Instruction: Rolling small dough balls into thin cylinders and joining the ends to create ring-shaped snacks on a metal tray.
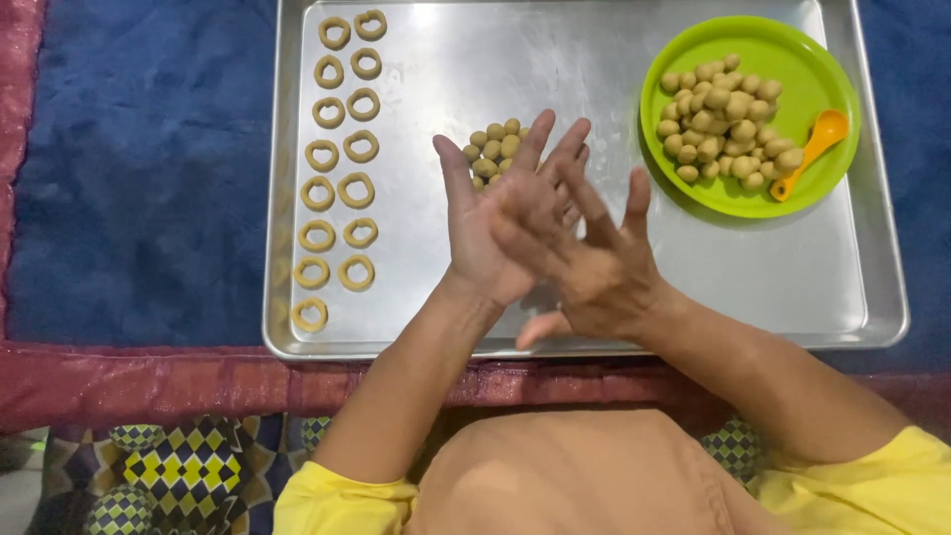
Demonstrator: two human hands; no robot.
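— Two hands, left hand point(492, 230) and right hand point(592, 260), pressed palm to palm mid-frame, fingers spread; dough between, unseen.
— Rolling, likely. Nearby?
— Dough balls point(494, 149) just behind; dough rings point(339, 159) left on tray point(555, 59).

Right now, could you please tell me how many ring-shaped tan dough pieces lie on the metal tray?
15 dough rings in two columns along the metal tray's left side: eight, then seven.

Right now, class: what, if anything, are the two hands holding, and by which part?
It cannot be told. The left hand and right hand are pressed palm to palm above the tray; anything between them is hidden.
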